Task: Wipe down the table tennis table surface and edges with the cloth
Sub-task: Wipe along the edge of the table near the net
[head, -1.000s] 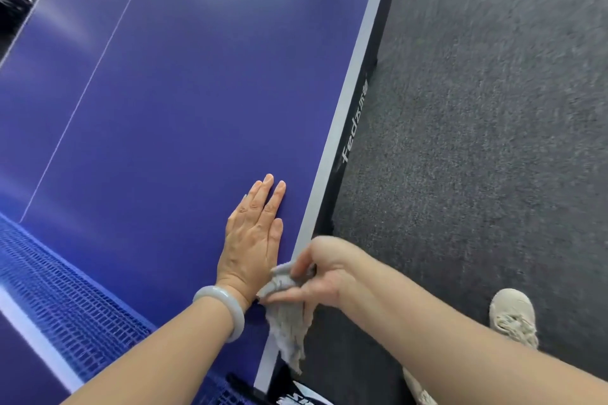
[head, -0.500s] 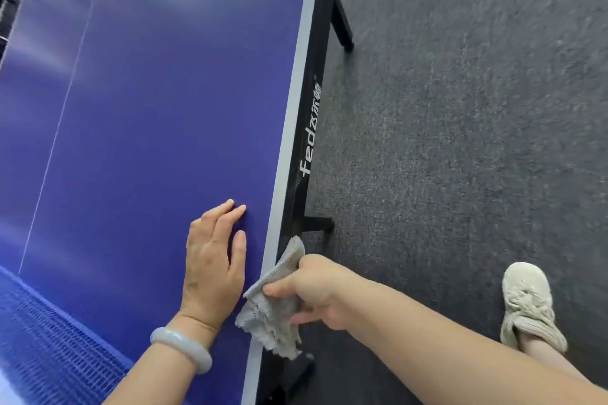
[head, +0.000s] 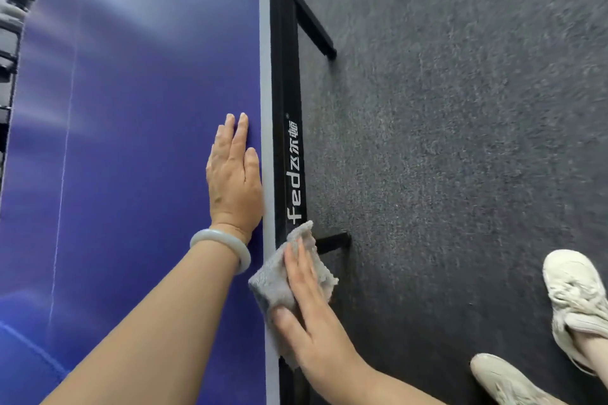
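The blue table tennis table [head: 138, 141] fills the left half of the view, with a white border line and a black side edge [head: 289, 82] bearing white lettering. My left hand [head: 235, 181] lies flat and open on the blue top, right beside the white border, with a pale bangle on the wrist. My right hand [head: 306, 309] presses a grey cloth [head: 279, 276] flat against the black side edge, fingers stretched over it and thumb on the table's rim.
Dark grey carpet [head: 460, 141] covers the floor to the right. Black frame legs [head: 316, 26] and a short brace [head: 332, 242] jut out from under the table. My pale sneakers [head: 572, 299] stand at the lower right. Dark shelving shows at the far upper left.
The view has swung so the table edge runs straight up. My right hand went from a pinched grip to a flat palm pressing the cloth on the side edge. My left hand shifted nearer the border.
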Tool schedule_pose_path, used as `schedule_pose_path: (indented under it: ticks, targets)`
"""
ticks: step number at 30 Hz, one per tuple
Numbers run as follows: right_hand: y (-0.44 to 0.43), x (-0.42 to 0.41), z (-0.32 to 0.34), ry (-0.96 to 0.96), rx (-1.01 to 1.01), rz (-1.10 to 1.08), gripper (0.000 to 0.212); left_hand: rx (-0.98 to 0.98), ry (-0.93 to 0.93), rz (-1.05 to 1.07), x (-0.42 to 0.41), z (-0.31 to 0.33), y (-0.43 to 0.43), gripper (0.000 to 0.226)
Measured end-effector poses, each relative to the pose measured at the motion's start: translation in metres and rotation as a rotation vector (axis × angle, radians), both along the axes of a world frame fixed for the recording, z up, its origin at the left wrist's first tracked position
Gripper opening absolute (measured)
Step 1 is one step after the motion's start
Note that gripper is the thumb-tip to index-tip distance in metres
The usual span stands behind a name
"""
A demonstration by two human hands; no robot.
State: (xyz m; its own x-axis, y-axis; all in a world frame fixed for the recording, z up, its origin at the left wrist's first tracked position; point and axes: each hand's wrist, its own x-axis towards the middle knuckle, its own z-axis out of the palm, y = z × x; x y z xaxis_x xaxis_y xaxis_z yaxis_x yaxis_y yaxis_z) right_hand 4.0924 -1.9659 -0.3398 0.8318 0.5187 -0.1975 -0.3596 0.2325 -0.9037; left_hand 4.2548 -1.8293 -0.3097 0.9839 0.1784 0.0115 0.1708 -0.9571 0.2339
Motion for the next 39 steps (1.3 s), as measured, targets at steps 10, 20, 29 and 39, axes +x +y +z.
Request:
schedule_pose_path:
  ticks: [10,20,29,39]
  targets:
    - [0.008,0.121,-0.008,0.427,0.441,-0.266,0.059,-0.146,-0.074,0.012,-0.001,-0.004,0.011,0.048]
    - [0.024,0.092,-0.015,-0.242,-0.306,-0.295,0.06,-0.183,-0.086,0.023,0.005,-0.009,0.015,0.048]
    - [0.049,0.097,-0.009,-0.061,-0.196,-0.378,0.06,-0.189,-0.094,0.005,0.002,-0.01,0.017,0.045]
    - [0.045,0.202,-0.009,0.159,-0.176,-0.365,0.061,-0.136,-0.104,-0.003,0.002,-0.01,0.013,0.046]
